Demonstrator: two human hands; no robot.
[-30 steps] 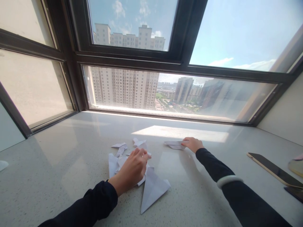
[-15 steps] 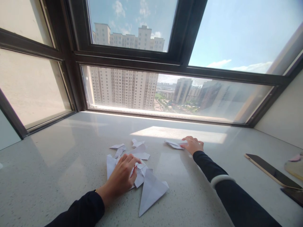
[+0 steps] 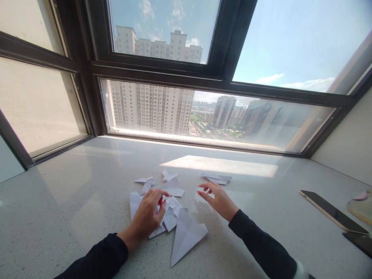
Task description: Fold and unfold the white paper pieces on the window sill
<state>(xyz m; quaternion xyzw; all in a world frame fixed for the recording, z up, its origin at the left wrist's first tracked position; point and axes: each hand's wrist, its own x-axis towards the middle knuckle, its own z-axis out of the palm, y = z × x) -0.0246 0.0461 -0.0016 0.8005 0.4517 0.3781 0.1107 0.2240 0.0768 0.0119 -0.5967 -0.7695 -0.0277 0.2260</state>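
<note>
My left hand is over the left side of a pile of folded white papers. Its fingers are curved, with the thumb and index finger apart and nothing visible between them. Nearer to me, a folded paper plane lies with its sharp point towards me. My right hand is to the right of the pile, empty, its thumb and fingers apart. Behind it a flat folded paper lies on the pale speckled sill. Another folded paper and smaller folded pieces lie behind the pile.
A phone lies at the right, with a dark flat object near it. A pale, partly cut-off item is at the right edge. Dark window frames border the sill at the back, with tall buildings outside.
My right hand has let go of the flat folded paper and moved left and towards me. That paper stays on the sill. My left hand has shifted slightly left.
</note>
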